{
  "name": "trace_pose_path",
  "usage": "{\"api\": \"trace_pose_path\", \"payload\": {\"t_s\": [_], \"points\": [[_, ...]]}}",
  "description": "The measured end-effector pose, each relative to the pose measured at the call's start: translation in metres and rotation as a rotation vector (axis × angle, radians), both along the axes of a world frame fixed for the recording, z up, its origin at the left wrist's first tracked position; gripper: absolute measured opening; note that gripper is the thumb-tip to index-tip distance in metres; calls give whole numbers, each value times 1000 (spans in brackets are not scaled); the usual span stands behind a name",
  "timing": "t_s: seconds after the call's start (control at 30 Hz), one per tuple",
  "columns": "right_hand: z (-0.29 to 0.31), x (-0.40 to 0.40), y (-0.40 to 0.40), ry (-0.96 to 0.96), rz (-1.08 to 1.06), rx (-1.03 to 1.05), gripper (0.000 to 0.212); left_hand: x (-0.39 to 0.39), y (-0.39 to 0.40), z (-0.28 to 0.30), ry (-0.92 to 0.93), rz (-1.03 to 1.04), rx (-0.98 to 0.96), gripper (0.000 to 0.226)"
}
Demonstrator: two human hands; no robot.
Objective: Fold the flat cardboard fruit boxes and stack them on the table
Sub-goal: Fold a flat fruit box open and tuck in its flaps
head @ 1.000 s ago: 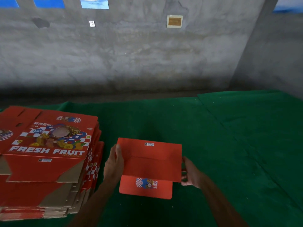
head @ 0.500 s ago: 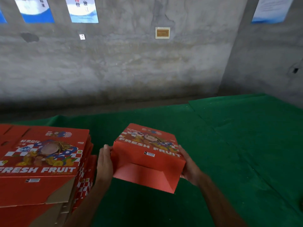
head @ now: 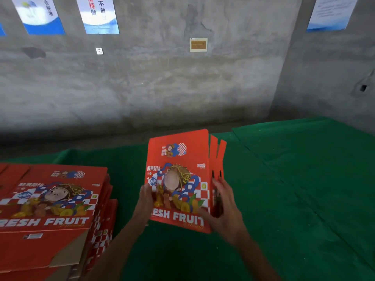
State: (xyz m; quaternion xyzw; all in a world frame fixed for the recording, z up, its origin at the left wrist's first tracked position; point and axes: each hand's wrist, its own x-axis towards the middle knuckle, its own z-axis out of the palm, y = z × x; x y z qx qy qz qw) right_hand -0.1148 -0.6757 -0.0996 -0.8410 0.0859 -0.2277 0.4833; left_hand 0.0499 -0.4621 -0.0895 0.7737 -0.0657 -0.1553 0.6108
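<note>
A red "FRESH FRUIT" cardboard box (head: 178, 171) stands upright in the middle of the green table (head: 294, 199), its printed front facing me and its top flaps up. My left hand (head: 145, 201) presses flat against the box's left side. My right hand (head: 223, 207) grips the right front corner, thumb on the printed face and fingers on the side panel. A stack of flat red boxes (head: 50, 209) lies at the left, with the same print on top.
A grey concrete wall (head: 162, 88) with posters and a small plaque rises behind the table. The green cloth has a seam running diagonally at the right. The table's far edge lies just behind the box.
The box has turned from showing its plain red bottom to standing upright with its printed front toward me. Both hands stayed on its sides. The camera has tilted up.
</note>
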Motion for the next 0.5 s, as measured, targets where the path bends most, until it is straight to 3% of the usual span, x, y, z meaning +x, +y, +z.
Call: {"api": "trace_pose_path", "payload": {"t_s": [0.07,0.13,0.27,0.33,0.5], "points": [[-19,3,19,-14,-21,-366,101,-12,-26,2,35,7,-91,66],[-45,10,43,-29,63,-593,96,-31,-55,8,53,-9,-154,65],[-82,18,76,7,85,-418,89,-51,-86,-3,-90,-105,-92,59],[-91,17,75,95,94,-440,83,-50,-85,-17,-115,-108,-60,59],[-101,5,63,245,-10,-539,49,-49,-73,-46,76,-124,-14,73]]}}
